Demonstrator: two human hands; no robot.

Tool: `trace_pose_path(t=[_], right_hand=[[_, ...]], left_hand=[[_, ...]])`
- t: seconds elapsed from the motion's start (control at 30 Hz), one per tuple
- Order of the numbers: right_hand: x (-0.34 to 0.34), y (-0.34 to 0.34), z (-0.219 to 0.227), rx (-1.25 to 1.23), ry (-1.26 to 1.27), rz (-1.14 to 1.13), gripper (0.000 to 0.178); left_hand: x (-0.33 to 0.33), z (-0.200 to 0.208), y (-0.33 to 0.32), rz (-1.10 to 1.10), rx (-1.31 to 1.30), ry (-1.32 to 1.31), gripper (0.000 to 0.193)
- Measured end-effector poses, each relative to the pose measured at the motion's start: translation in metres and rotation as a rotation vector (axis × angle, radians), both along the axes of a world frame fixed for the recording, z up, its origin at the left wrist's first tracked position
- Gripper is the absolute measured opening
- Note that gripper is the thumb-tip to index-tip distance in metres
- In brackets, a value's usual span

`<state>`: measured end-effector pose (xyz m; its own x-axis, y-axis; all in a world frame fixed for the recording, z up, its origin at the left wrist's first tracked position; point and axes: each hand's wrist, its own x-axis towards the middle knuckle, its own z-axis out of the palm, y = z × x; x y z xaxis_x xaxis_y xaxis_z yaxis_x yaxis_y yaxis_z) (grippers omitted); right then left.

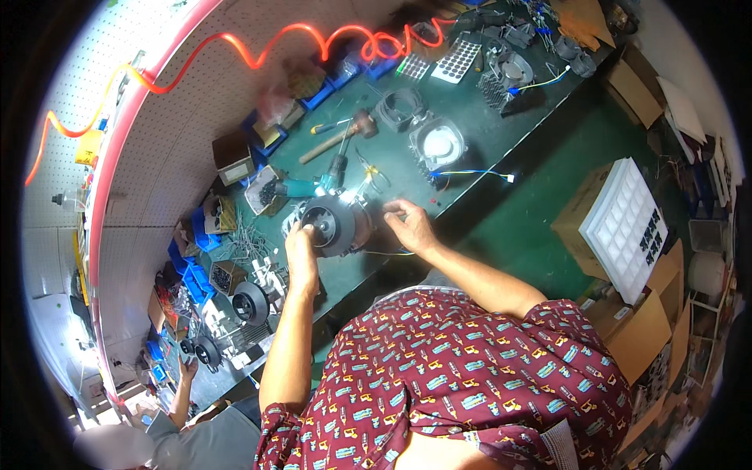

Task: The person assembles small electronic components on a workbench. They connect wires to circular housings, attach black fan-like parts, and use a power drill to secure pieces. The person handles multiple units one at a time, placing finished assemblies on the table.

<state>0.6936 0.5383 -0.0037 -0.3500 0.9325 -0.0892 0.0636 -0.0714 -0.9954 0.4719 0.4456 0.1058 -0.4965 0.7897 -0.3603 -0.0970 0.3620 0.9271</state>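
Left hand: the left hand [301, 244] lies curled on the near left rim of the round dark motor assembly [335, 223], fingers pressed on it.
Right hand: the right hand [410, 223] sits just right of the assembly, fingers loosely bent; whether it pinches anything I cannot tell.
Assembly place: on the green workbench [501, 149], at its near edge, between both hands.
Around: a hammer [338, 135] lies beyond it; a finned silver housing [435, 144] with blue and yellow wires stands far right; a coiled orange hose [258, 55] hangs over the pegboard.
Containers: blue bins [188, 270] on the left hold small parts, too blurred to count; a white compartment tray [627, 223] rests on a cardboard box at right.
Count: three dark round units to the near left.
Other person: a hand [188, 368] reaches in at lower left.
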Motion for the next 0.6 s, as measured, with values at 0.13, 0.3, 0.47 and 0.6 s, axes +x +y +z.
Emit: trace_pose_path(t=[0.13,0.3,0.47,0.6], right_hand=[[-0.003,-0.003,0.003,0.004,0.009,0.028,0.026],[-0.001,-0.004,0.006,-0.037,-0.016,0.057,0.027],[-0.001,-0.004,0.009,-0.033,-0.018,0.069,0.027],[-0.003,-0.005,0.009,-0.016,-0.004,0.078,0.026]], left_hand=[[-0.025,-0.047,-0.002,0.064,-0.019,0.196,0.040],[-0.023,-0.032,0.003,0.008,-0.133,0.112,0.072],[-0.010,-0.008,0.013,-0.034,-0.101,0.079,0.061],[-0.011,-0.008,0.015,-0.066,-0.093,0.104,0.053]])
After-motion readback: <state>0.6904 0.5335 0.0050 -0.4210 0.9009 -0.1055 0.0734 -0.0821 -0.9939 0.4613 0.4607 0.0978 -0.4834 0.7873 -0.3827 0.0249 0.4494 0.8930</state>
